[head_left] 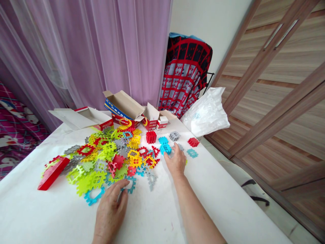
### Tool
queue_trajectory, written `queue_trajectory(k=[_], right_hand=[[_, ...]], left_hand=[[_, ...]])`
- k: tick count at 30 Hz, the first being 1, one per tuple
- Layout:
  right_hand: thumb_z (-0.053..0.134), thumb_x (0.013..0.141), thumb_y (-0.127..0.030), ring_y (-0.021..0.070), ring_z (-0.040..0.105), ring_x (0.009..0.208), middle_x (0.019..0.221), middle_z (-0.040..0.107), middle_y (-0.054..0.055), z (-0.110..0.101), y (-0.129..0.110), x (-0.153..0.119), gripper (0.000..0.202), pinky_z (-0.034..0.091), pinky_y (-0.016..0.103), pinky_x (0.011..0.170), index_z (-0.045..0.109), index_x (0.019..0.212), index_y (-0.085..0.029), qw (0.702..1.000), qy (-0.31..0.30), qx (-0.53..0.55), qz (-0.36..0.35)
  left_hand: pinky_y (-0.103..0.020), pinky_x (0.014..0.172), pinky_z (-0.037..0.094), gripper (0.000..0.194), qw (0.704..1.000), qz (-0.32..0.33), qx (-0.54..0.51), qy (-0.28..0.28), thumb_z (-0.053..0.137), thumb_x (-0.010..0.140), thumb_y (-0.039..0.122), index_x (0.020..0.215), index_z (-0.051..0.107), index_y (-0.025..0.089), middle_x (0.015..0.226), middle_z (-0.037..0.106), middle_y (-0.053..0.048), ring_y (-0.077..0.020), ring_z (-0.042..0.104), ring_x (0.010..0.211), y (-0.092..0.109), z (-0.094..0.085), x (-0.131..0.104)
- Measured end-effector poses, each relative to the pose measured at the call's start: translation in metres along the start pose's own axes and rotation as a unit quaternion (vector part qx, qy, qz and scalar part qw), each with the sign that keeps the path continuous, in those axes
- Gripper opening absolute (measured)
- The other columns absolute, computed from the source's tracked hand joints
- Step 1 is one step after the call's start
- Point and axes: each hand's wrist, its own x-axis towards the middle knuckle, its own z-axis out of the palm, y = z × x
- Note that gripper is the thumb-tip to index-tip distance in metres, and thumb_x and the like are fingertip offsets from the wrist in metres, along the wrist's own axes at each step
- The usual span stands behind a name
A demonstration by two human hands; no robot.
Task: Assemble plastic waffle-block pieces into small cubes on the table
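A large heap of notched plastic pieces (109, 149) in green, yellow, red, grey and blue covers the table's left half. My right hand (176, 161) is by a small blue stack (165, 148), thumb and index finger apart at its near right side. My left hand (111, 206) rests at the heap's front edge, with its thumb and index finger apart beside a blue frame-shaped piece (131, 185). A red stack (151, 137), a grey stack (174, 136), another red stack (193, 142) and a teal piece (192, 153) lie farther back and to the right.
Opened cardboard boxes (124, 105) line the back of the white table (157, 217). A white plastic bag (207, 112) sits at the back right corner. On the left lies a red tray-like part (52, 173). Behind stand a cloth-covered chair (186, 67) and a purple curtain (127, 47).
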Motion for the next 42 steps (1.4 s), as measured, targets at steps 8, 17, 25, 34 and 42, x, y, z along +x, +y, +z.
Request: queue_trajectory(k=[8, 17, 25, 34, 42], right_hand=[[0.047, 0.082, -0.031, 0.0248, 0.058, 0.099, 0.107, 0.067, 0.012, -0.01, 0.019, 0.012, 0.045, 0.04, 0.039, 0.089, 0.052, 0.124, -0.014, 0.99, 0.112, 0.083, -0.019], [0.042, 0.079, -0.037, 0.0217, 0.062, 0.089, 0.1, 0.069, 0.01, -0.038, 0.076, 0.007, 0.048, 0.044, 0.032, 0.071, 0.054, 0.12, -0.016, 0.969, 0.156, 0.148, 0.121], [0.059, 0.073, -0.042, 0.026, 0.059, 0.103, 0.115, 0.066, 0.01, -0.044, 0.078, -0.014, 0.059, 0.043, 0.039, 0.087, 0.05, 0.126, -0.018, 0.998, -0.03, 0.032, 0.055], [0.061, 0.077, -0.035, 0.024, 0.057, 0.107, 0.115, 0.065, 0.008, -0.052, 0.059, -0.016, 0.05, 0.041, 0.035, 0.089, 0.053, 0.124, -0.02, 0.993, -0.083, -0.083, 0.027], [0.06, 0.078, -0.034, 0.0235, 0.059, 0.105, 0.113, 0.068, 0.004, -0.051, 0.065, -0.017, 0.049, 0.04, 0.034, 0.091, 0.052, 0.125, -0.02, 0.993, -0.093, -0.054, 0.043]], left_hand=[[-0.032, 0.079, 0.057, 0.025, 1.0, 0.014, -0.001, 0.005, 0.048, 0.086, 0.034, 0.098, 0.068, 0.025, 0.096, 0.076, -0.003, -0.0202, 0.071, 0.088, -0.001, -0.001, 0.001], [-0.032, 0.079, 0.056, 0.027, 1.0, 0.007, 0.004, -0.003, 0.047, 0.085, 0.036, 0.098, 0.068, 0.026, 0.097, 0.076, -0.004, -0.0208, 0.071, 0.088, -0.007, 0.004, 0.001], [-0.031, 0.079, 0.057, 0.027, 1.0, 0.011, 0.015, -0.008, 0.047, 0.085, 0.038, 0.096, 0.069, 0.027, 0.096, 0.076, -0.003, -0.0207, 0.071, 0.088, -0.009, 0.003, 0.003], [-0.032, 0.077, 0.057, 0.028, 0.999, 0.021, 0.025, -0.009, 0.045, 0.086, 0.039, 0.096, 0.068, 0.027, 0.095, 0.076, -0.003, -0.0207, 0.072, 0.086, -0.011, 0.002, 0.003], [-0.032, 0.077, 0.057, 0.027, 0.999, 0.025, 0.021, -0.008, 0.047, 0.086, 0.039, 0.096, 0.068, 0.025, 0.094, 0.077, -0.004, -0.0211, 0.072, 0.085, -0.012, 0.003, 0.003]])
